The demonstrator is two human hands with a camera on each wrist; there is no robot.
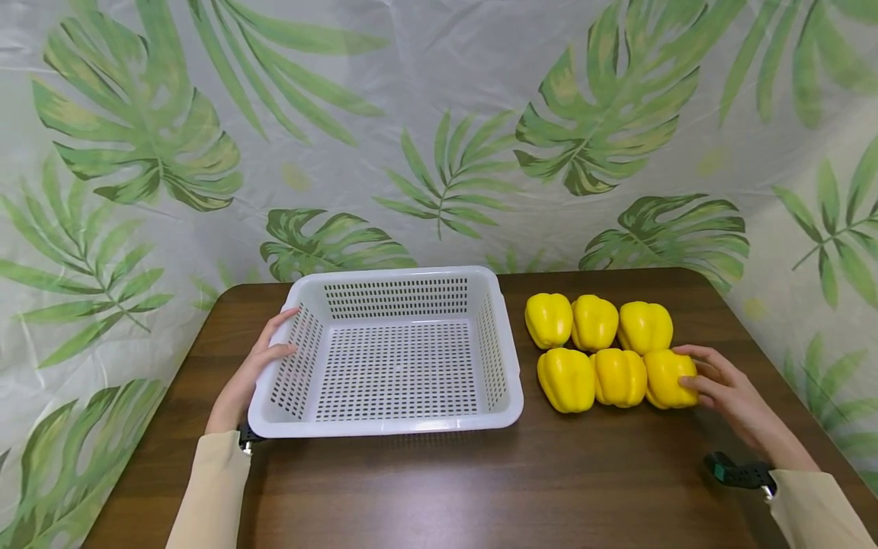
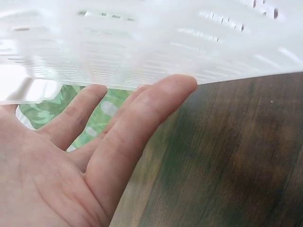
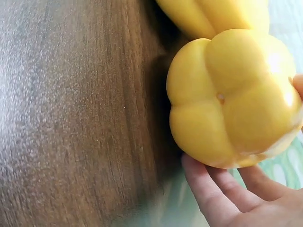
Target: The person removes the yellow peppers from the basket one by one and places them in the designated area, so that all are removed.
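Observation:
A white perforated plastic basket (image 1: 398,374) stands on the table with nothing in it. My left hand (image 1: 257,362) holds its left rim, two digits lying over the top edge; in the left wrist view other fingers (image 2: 125,132) reach against the outer wall. Several yellow bell peppers sit in two rows right of the basket. The front row's rightmost bell pepper (image 1: 667,380) has my right hand (image 1: 727,393) around its right side. The right wrist view shows the lobed end of that pepper (image 3: 227,101), with fingers touching one side and a digit at the other.
The brown wooden table (image 1: 466,488) extends in front of the basket and peppers. Behind stands a leaf-patterned cloth (image 1: 453,76). Close beside the gripped pepper are a front-row neighbour (image 1: 620,377) and a back-row pepper (image 1: 645,326).

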